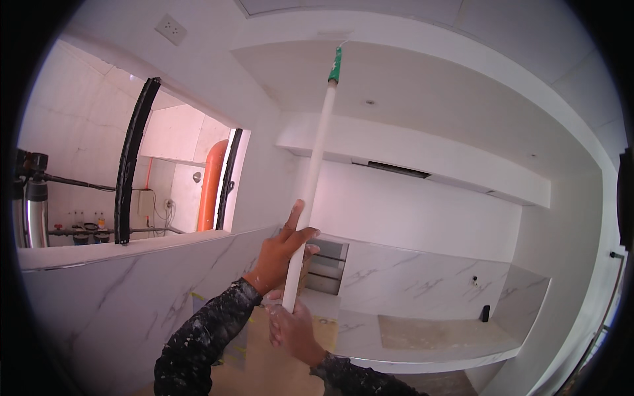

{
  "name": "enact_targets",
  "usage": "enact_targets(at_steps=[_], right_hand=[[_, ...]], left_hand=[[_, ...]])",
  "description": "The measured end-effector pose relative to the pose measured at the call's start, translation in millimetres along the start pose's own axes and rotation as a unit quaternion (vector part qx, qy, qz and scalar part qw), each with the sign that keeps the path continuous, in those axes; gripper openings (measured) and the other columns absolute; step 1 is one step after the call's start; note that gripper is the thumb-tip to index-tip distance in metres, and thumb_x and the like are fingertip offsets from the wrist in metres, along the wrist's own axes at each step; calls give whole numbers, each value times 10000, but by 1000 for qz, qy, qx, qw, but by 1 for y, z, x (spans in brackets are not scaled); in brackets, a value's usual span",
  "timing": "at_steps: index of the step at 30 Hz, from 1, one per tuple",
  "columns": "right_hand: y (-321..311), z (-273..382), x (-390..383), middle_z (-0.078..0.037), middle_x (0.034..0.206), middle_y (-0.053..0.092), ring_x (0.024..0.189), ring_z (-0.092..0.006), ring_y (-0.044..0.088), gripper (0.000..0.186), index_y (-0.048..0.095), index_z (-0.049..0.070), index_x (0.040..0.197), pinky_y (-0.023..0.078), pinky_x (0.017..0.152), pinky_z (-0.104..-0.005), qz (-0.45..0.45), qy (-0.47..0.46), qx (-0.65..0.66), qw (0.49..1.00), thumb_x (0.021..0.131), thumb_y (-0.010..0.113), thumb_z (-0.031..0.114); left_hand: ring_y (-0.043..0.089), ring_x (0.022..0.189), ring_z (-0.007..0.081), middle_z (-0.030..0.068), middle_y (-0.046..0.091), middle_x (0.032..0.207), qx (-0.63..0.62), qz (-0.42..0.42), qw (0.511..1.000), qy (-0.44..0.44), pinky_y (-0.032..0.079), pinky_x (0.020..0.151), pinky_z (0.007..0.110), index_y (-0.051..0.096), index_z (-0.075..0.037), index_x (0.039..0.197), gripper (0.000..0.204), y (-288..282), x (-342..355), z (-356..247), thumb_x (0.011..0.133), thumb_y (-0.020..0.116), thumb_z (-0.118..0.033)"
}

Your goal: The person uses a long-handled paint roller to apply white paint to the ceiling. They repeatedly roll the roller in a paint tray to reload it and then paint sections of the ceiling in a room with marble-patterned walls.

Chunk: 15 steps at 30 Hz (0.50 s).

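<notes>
"Where are our hands?"
"Both on the white pole (314, 165). Our left hand (281, 254) is wrapped round the shaft, its index finger laid upward along it; our right hand (294, 330) is curled about the lower end."

"And where have we got the pole?"
"Up in front of us, slanting toward the white beam (429, 43) overhead. A green handle (335, 65) is joined to its top, near the beam's lower edge. Whatever sits beyond that is too small for us to make out, so we cannot tell whether it touches."

"How far along are we?"
"Somewhere in the middle, we would judge, since the pole is raised and both hands are on it. The lower ceiling (409, 99) and the back wall (422, 204) look mostly white and even, perhaps near done."

"What is left?"
"At least the spot by the tip, it seems. We see a faint greyish patch (335, 32) there, but cannot say whether it is a mark, a shadow or part of the tool."
</notes>
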State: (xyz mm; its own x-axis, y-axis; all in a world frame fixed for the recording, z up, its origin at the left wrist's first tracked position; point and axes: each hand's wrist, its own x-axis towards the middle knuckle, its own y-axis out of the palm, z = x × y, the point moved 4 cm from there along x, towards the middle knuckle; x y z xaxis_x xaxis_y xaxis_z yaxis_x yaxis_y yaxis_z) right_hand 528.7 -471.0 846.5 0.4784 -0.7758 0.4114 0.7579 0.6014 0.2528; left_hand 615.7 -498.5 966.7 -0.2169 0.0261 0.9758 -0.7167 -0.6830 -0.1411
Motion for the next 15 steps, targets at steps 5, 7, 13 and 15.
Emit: enact_targets(at_steps=[5, 7, 13, 15], right_hand=[[13, 19, 34, 9, 653, 448, 398, -74, 402, 198, 502, 47, 1113, 379, 336, -265, -12, -23, 2, 1000, 937, 574, 103], [27, 45, 63, 12, 648, 436, 401, -83, 393, 198, 493, 67, 1100, 356, 328, -281, -2, -42, 24, 999, 928, 584, 102], [44, 107, 107, 23, 650, 431, 419, -78, 403, 181, 498, 104, 1083, 355, 356, -281, 79, -105, 56, 990, 936, 600, 130], [26, 89, 90, 21, 652, 438, 418, -82, 403, 169, 500, 99, 1076, 356, 357, -283, 55, -74, 46, 995, 938, 593, 123]], left_hand=[[688, 1044, 322, 183, 318, 1577, 44, 8, 999, -3, 602, 802, 370, 593, -116, 1162, 397, 0, 26, 24, 811, 743, -6], [638, 1118, 380, 146, 346, 1569, 17, 0, 1000, -15, 585, 835, 416, 595, -166, 1171, 335, -6, 65, 46, 868, 733, -195], [631, 1101, 403, 168, 336, 1569, -17, 16, 1000, -11, 561, 867, 422, 566, -157, 1212, 344, -16, 135, 73, 902, 699, -226], [663, 1032, 302, 188, 332, 1570, -2, -1, 1000, 12, 570, 846, 354, 569, -115, 1200, 373, -4, 114, 56, 857, 706, -64]])
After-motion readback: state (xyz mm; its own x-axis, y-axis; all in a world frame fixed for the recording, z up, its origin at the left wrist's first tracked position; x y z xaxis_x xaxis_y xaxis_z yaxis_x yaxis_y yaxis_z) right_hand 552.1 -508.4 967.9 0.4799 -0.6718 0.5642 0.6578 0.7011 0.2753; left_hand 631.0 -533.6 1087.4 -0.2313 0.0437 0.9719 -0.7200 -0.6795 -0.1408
